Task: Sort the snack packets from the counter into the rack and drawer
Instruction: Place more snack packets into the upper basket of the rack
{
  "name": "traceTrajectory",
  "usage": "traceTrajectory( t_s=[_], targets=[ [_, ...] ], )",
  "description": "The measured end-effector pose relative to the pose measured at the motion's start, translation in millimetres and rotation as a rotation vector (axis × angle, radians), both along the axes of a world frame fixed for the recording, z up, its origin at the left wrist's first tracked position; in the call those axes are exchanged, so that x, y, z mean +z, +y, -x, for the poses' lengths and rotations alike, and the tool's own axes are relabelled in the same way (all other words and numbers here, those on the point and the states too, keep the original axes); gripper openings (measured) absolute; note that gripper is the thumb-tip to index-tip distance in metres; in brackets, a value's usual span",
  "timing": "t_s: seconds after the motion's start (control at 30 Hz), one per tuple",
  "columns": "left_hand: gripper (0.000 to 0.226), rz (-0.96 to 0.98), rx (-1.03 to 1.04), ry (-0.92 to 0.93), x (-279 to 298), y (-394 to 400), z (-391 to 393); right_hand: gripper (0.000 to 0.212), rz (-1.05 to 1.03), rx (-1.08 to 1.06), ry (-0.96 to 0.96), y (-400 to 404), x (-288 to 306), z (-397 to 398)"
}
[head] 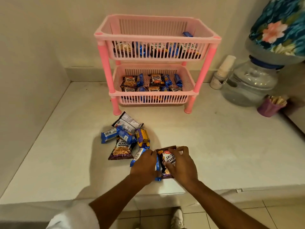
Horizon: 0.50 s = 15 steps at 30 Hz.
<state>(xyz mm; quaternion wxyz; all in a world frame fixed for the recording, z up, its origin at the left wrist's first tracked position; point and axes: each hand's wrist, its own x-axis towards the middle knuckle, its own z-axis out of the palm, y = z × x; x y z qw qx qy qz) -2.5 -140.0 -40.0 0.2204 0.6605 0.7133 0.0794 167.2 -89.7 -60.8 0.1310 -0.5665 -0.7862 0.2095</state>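
The right hand (pixel 179 164) has its fingers curled over a salted peanuts packet (pixel 168 158) and holds it at the near edge of the bench (pixel 231 146). The left hand (pixel 145 166) is touching it, with fingers bent around a thin blue biscuit packet (pixel 157 164) that stands on its side against the peanuts. Both hands are full and pressed together, so I think one packet could slip out when they lift. They are right by the bench edge, so a dropped one might fall to the floor.

Just behind the left hand lies the pile of loose packets (pixel 126 138). A sleeve or wrist could bump it and push some about.

Far behind the pile stands the pink rack (pixel 105 66). Its two baskets already hold many packets, so a tossed one could bounce out. I cannot see any drawer.
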Motion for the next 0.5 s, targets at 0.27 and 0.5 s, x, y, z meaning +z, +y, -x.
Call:
traceTrajectory(
  t_s=[0.27, 0.5],
  targets=[
    [0.084, 0.113, -0.113, 0.037, 7.9, 23.0, 4.4, 0.052, 0.097, -0.055, 0.054, 24.4, 5.1, 2.0],
    [0.073, -0.022, -0.07, -0.002, 24.7, 43.5, 6.0, 0.047, 0.098, -0.11, 0.345, 62.4, 25.1, -5.4]
  ],
)
